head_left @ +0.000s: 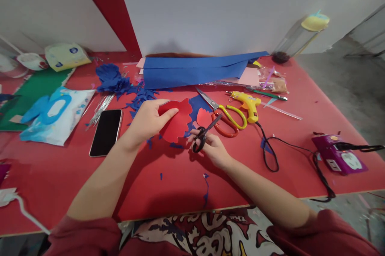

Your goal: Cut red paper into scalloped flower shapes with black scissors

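My left hand (153,117) pinches a red paper cutout (180,121) with a scalloped right edge, thumb on top. Just right of it, my right hand (212,148) has its fingers in the handles of small black scissors (202,136), whose blades point up and to the right, apart from the cutout. Behind the scissors a smaller red scalloped paper piece (203,117) lies on blue paper. Larger scissors with yellow and red handles (230,121) rest farther back, beside a yellow glue gun (249,103). Blue paper scraps (176,145) lie under the cutout.
A black phone (106,132) and a wipes pack (60,113) lie to the left. Blue paper petals (111,79) and a folded blue sheet (192,72) are at the back. A purple power socket box (338,154) with cords and a tall bottle (296,37) stand at the right.
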A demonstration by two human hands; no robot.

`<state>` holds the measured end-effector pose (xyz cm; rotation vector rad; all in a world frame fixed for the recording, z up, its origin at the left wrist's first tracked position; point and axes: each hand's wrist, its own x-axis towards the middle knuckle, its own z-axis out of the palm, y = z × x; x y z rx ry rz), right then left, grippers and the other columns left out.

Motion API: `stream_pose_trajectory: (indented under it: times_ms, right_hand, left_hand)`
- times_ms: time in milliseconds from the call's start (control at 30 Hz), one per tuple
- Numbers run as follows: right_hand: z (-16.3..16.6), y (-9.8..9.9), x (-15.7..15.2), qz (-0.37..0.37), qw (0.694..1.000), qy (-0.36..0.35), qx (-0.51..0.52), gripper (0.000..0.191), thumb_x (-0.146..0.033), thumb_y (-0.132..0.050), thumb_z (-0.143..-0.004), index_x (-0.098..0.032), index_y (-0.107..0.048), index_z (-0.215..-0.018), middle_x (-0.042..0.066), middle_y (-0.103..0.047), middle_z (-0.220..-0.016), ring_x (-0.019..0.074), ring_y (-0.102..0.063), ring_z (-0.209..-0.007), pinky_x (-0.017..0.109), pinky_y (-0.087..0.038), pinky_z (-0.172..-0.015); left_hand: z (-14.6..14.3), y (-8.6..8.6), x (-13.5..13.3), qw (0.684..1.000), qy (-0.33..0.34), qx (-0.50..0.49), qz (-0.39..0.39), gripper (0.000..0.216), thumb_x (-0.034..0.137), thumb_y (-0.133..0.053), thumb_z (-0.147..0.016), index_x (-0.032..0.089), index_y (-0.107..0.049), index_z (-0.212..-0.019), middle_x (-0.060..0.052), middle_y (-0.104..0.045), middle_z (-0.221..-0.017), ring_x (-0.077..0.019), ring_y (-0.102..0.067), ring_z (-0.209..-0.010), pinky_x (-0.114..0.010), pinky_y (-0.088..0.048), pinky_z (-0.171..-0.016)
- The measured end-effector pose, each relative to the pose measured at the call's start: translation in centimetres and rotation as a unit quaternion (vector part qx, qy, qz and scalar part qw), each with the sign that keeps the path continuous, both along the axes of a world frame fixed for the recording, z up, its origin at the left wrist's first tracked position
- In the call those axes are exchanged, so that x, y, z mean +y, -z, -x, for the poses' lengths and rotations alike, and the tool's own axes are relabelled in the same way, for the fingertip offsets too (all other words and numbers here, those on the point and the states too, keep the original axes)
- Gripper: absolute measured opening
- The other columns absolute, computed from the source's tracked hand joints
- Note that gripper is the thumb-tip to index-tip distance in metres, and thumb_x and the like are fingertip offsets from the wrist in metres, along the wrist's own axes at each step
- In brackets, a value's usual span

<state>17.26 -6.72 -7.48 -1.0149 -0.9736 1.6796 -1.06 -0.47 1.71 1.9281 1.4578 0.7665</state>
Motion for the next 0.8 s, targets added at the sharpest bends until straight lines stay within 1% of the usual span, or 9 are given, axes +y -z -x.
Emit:
stream_pose_trajectory:
  times_ms: [100, 167, 300, 367, 467, 533, 700, 733, 800]
  right_hand:
    - [0.1, 0.1, -0.2, -0.005, 1.000, -0.014, -0.014, 0.040, -0.046, -0.073, -0.065, -0.014, -0.066, -0.087, 0.005, -0.065, -0.079, 0.0126, -0.057, -0.064, 0.029, -0.049, -0.063]
    - [0.0, -0.1, -0.2, -0.001, 0.999, -0.027, -0.034, 0.037, -0.046, -0.071, -0.066, -0.013, -0.065, -0.082, 0.006, -0.065, -0.079, 0.0127, -0.058, -0.061, 0.029, -0.050, -0.060]
    - [0.0, -0.3, -0.2, 0.040, 0.995, -0.065, -0.064, 0.040, -0.047, -0.067, -0.070, -0.012, -0.061, -0.089, 0.007, -0.067, -0.080, 0.0091, -0.053, -0.046, 0.027, -0.049, -0.048]
    - [0.0, -0.2, -0.2, 0.049, 0.994, -0.071, -0.069, 0.040, -0.046, -0.068, -0.070, -0.014, -0.057, -0.091, 0.007, -0.068, -0.081, 0.0082, -0.053, -0.045, 0.027, -0.048, -0.047]
    - [0.1, 0.0, -0.3, 0.052, 0.996, -0.061, -0.051, 0.039, -0.046, -0.068, -0.070, -0.017, -0.050, -0.089, 0.006, -0.068, -0.085, 0.0077, -0.053, -0.045, 0.027, -0.049, -0.048]
    - [0.2, 0.1, -0.3, 0.051, 0.997, -0.049, -0.043, 0.037, -0.046, -0.069, -0.070, -0.018, -0.049, -0.085, 0.006, -0.068, -0.087, 0.0083, -0.055, -0.048, 0.027, -0.050, -0.050]
    - [0.1, 0.0, 0.0, 0.052, 0.997, 0.002, -0.058, 0.035, -0.041, -0.074, -0.063, -0.016, -0.057, -0.080, 0.004, -0.064, -0.079, 0.0141, -0.060, -0.070, 0.026, -0.048, -0.059]
    - [0.1, -0.1, 0.0, 0.054, 0.996, 0.012, -0.063, 0.034, -0.039, -0.075, -0.062, -0.016, -0.058, -0.081, 0.003, -0.063, -0.076, 0.0144, -0.059, -0.071, 0.026, -0.048, -0.060]
    - [0.1, -0.1, 0.0, 0.059, 0.995, 0.019, -0.074, 0.033, -0.038, -0.075, -0.061, -0.016, -0.061, -0.082, 0.001, -0.059, -0.070, 0.0125, -0.055, -0.065, 0.025, -0.044, -0.057]
  left_hand:
    - [-0.6, -0.4, 0.4, 1.000, 0.005, 0.003, -0.013, 0.029, 0.037, -0.056, -0.079, 0.014, -0.071, -0.089, -0.003, -0.074, -0.086, -0.0204, -0.067, -0.074, -0.028, -0.053, -0.067]
    - [-0.7, -0.5, 0.4, 1.000, 0.013, 0.013, -0.023, 0.028, 0.037, -0.056, -0.080, 0.015, -0.071, -0.090, -0.003, -0.074, -0.089, -0.0205, -0.067, -0.077, -0.029, -0.052, -0.071]
    - [-0.4, -0.3, 0.2, 0.999, 0.030, 0.021, -0.017, 0.028, 0.035, -0.055, -0.080, 0.015, -0.071, -0.094, -0.003, -0.074, -0.093, -0.0204, -0.067, -0.082, -0.029, -0.052, -0.078]
    - [-0.2, -0.2, 0.0, 0.999, 0.027, 0.017, -0.008, 0.029, 0.035, -0.055, -0.080, 0.015, -0.070, -0.095, -0.004, -0.074, -0.095, -0.0206, -0.067, -0.082, -0.029, -0.051, -0.079]
    - [0.1, -0.3, -0.4, 1.000, 0.011, 0.003, 0.006, 0.031, 0.037, -0.055, -0.079, 0.014, -0.070, -0.094, -0.005, -0.074, -0.093, -0.0210, -0.067, -0.080, -0.030, -0.051, -0.080]
    - [0.3, -0.5, -0.6, 1.000, 0.004, -0.001, 0.009, 0.031, 0.038, -0.055, -0.078, 0.015, -0.070, -0.092, -0.005, -0.074, -0.092, -0.0211, -0.067, -0.078, -0.031, -0.051, -0.081]
    - [0.6, -0.7, -0.8, 1.000, -0.009, -0.004, 0.010, 0.032, 0.041, -0.055, -0.078, 0.014, -0.069, -0.088, -0.007, -0.073, -0.091, -0.0221, -0.067, -0.078, -0.032, -0.050, -0.083]
    - [0.6, -0.7, -0.8, 1.000, -0.011, -0.003, 0.009, 0.032, 0.041, -0.055, -0.078, 0.014, -0.069, -0.086, -0.007, -0.073, -0.090, -0.0221, -0.067, -0.077, -0.032, -0.050, -0.081]
    - [0.6, -0.7, -0.7, 1.000, -0.008, 0.001, 0.005, 0.029, 0.040, -0.055, -0.077, 0.016, -0.069, -0.083, -0.005, -0.074, -0.087, -0.0217, -0.066, -0.076, -0.031, -0.051, -0.077]
